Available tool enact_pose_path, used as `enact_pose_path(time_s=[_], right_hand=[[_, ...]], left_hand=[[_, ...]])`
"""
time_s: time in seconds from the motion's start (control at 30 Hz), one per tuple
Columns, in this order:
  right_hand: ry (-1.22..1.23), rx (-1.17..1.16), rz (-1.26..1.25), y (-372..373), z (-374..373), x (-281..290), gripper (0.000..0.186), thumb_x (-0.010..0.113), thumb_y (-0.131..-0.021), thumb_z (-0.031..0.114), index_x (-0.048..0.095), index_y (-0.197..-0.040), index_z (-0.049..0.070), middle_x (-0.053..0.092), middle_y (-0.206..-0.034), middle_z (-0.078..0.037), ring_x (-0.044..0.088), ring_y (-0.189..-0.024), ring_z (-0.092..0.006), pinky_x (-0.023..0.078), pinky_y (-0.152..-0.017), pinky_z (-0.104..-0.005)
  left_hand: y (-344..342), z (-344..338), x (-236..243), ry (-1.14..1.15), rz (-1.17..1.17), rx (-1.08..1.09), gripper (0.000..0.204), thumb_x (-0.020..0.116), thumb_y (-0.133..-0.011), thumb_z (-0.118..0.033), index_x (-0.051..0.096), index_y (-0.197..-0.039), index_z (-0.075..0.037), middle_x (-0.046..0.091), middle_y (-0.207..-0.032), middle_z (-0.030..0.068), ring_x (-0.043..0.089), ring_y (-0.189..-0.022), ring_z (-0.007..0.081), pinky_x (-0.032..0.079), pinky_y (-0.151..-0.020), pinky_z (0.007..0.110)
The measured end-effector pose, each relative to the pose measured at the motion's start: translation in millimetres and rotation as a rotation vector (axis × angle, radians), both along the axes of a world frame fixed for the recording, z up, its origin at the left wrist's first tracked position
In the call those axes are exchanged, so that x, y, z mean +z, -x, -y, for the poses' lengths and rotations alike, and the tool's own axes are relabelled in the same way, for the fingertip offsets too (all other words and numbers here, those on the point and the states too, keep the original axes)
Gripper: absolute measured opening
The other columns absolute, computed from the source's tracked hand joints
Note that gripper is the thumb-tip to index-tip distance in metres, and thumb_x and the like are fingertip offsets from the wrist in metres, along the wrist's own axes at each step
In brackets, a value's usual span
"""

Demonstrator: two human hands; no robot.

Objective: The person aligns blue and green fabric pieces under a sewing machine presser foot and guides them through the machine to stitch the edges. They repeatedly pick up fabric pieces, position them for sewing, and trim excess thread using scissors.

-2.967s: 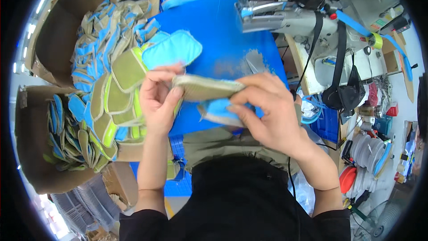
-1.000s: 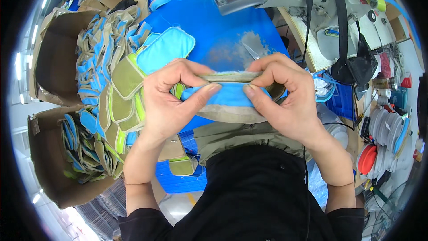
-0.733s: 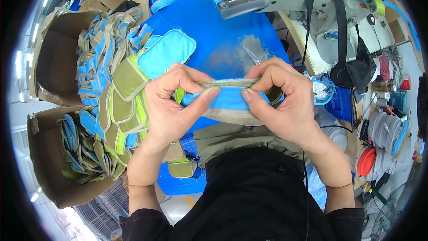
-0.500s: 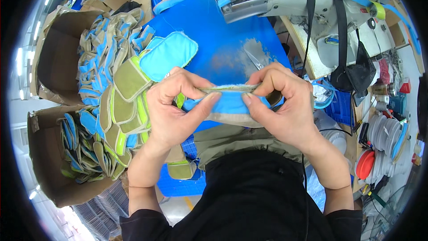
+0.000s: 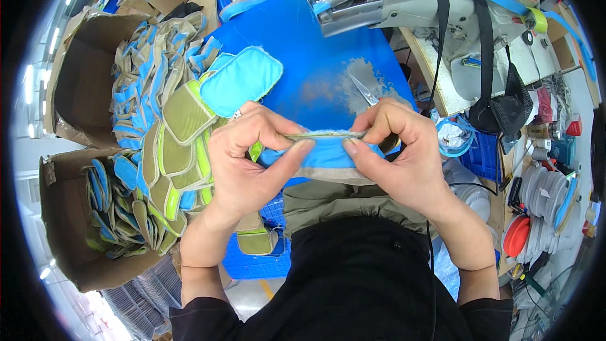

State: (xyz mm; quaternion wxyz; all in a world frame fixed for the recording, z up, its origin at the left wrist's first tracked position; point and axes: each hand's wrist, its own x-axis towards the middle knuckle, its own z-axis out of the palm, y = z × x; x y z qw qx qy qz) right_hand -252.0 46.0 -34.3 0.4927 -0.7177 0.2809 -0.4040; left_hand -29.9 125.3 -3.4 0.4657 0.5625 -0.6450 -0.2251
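Between them, my left hand (image 5: pixel 255 151) and my right hand (image 5: pixel 398 151) pinch the upper edge of a blue and beige padded fabric piece (image 5: pixel 331 155). Thumbs press on the near side while the fingers fold behind, and a fuzzy light-blue edge shows along the top. Just beyond my left hand rests a bright blue rounded pad (image 5: pixel 243 82), on top of several olive and lime-green pads (image 5: pixel 188 112). Scissors (image 5: pixel 363 90) lie past my right hand, their handles partly hidden behind it.
The blue work table (image 5: pixel 309 44) has a worn grey patch. Sewing machine (image 5: pixel 404 7) at the far right. Cardboard boxes (image 5: pixel 95 69) stand on the left, near a heap of blue and beige strips (image 5: pixel 148 82). Black straps (image 5: pixel 481 50) hang at the right, above a blue crate (image 5: pixel 481 155).
The view has shifted slightly. Both hands keep the same pinch on the fabric piece, which appears tilted a little differently, with more of its blue face showing.
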Motion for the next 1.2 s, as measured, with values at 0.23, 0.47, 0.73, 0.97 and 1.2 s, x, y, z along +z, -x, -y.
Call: enact_pose_path(time_s=[0.23,0.47,0.73,0.97,1.2], right_hand=[[-0.142,-0.005,-0.019,0.1,-2.6,7.7,0.016,0.080,-0.083,0.006,0.065,-0.082,0.001,0.069,-0.086,-0.008,0.066,-0.079,-0.0167,0.048,-0.067,-0.0313],[-0.281,0.307,-0.183,9.0,14.3,26.6,0.020,0.073,-0.091,0.006,0.075,-0.109,-0.001,0.067,-0.085,-0.005,0.058,-0.073,-0.0100,0.045,-0.064,-0.0269],[-0.641,0.375,0.005,0.8,18.3,28.9,0.018,0.072,-0.095,0.005,0.074,-0.110,-0.002,0.069,-0.087,0.002,0.057,-0.076,-0.0025,0.047,-0.068,-0.0227],[-0.795,0.361,0.218,-17.2,28.8,15.7,0.028,0.072,-0.098,0.008,0.070,-0.123,-0.004,0.073,-0.095,0.000,0.062,-0.082,-0.0022,0.050,-0.074,-0.0208],[-0.885,0.331,0.305,-28.3,53.9,7.8,0.032,0.070,-0.098,0.006,0.068,-0.127,-0.006,0.075,-0.101,-0.004,0.066,-0.085,-0.0048,0.053,-0.077,-0.0222]], left_hand=[[-3.3,2.1,12.7,-0.080,0.074,-0.024,0.029,0.082,-0.075,0.006,0.057,-0.069,-0.006,0.071,-0.085,0.0093,0.061,-0.081,0.0158,0.047,-0.077,0.031],[-15.1,26.2,29.5,-0.217,0.088,-0.170,0.029,0.083,-0.075,0.004,0.057,-0.068,-0.006,0.072,-0.083,0.0081,0.063,-0.080,0.0157,0.048,-0.075,0.030],[-42.3,69.9,42.2,-0.385,-0.044,-0.411,0.032,0.086,-0.077,0.000,0.055,-0.070,-0.006,0.073,-0.085,0.0071,0.066,-0.081,0.0124,0.051,-0.075,0.028],[-58.5,111.6,49.2,-0.549,-0.095,-0.481,0.030,0.086,-0.078,-0.001,0.057,-0.075,-0.006,0.072,-0.087,0.0056,0.069,-0.088,0.0124,0.054,-0.082,0.028],[-70.0,154.3,52.2,-0.692,-0.063,-0.481,0.025,0.087,-0.084,-0.010,0.066,-0.095,-0.001,0.072,-0.093,0.0038,0.068,-0.087,0.0128,0.054,-0.079,0.027]])
